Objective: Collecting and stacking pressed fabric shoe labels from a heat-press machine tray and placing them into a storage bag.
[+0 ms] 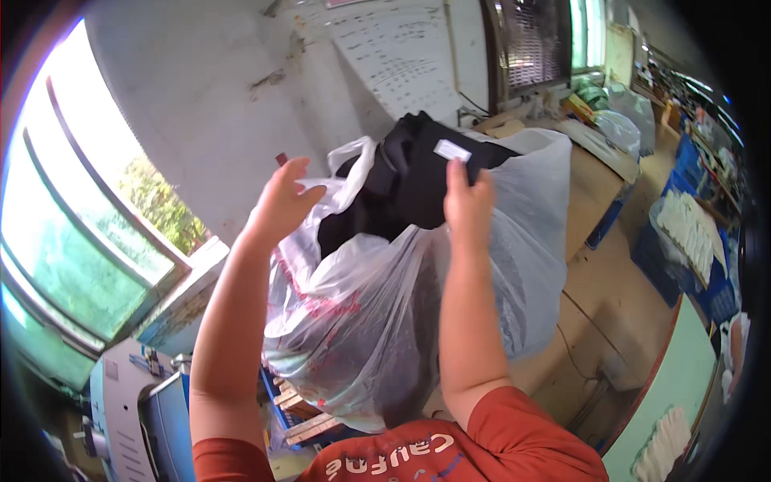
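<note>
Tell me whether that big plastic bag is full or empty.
Full: the plastic bag bulges, and black clothing heaps out of its open top between both hands.
</note>
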A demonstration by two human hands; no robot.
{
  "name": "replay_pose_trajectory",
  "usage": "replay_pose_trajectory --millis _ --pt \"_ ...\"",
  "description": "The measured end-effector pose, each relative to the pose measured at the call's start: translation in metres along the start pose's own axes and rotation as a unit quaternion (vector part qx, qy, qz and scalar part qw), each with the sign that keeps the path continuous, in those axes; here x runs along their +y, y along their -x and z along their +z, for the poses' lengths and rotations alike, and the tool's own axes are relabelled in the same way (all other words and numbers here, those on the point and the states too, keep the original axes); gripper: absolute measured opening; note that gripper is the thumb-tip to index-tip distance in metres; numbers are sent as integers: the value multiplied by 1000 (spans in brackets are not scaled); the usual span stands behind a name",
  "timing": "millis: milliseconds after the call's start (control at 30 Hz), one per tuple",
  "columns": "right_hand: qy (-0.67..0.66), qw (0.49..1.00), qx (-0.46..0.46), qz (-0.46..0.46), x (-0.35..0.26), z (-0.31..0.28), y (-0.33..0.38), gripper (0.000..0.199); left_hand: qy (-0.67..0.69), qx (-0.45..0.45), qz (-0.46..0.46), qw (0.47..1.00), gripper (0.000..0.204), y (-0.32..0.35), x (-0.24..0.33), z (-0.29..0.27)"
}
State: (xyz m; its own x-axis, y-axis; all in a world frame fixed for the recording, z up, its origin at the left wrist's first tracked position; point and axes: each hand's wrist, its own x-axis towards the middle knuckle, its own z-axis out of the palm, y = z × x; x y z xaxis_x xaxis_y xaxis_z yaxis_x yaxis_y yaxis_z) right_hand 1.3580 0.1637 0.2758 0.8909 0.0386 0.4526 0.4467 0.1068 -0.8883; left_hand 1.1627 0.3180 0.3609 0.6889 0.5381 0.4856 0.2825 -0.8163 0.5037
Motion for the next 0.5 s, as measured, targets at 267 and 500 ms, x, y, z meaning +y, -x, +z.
replay_pose_trajectory --millis 267,500 --pt "-452 888 33 78 -67 -81 38 50 -96 381 -157 906 47 264 -44 -58" --pt "-493 707 -507 3 -84 -77 175 57 94 214 -217 948 61 384 -38 53"
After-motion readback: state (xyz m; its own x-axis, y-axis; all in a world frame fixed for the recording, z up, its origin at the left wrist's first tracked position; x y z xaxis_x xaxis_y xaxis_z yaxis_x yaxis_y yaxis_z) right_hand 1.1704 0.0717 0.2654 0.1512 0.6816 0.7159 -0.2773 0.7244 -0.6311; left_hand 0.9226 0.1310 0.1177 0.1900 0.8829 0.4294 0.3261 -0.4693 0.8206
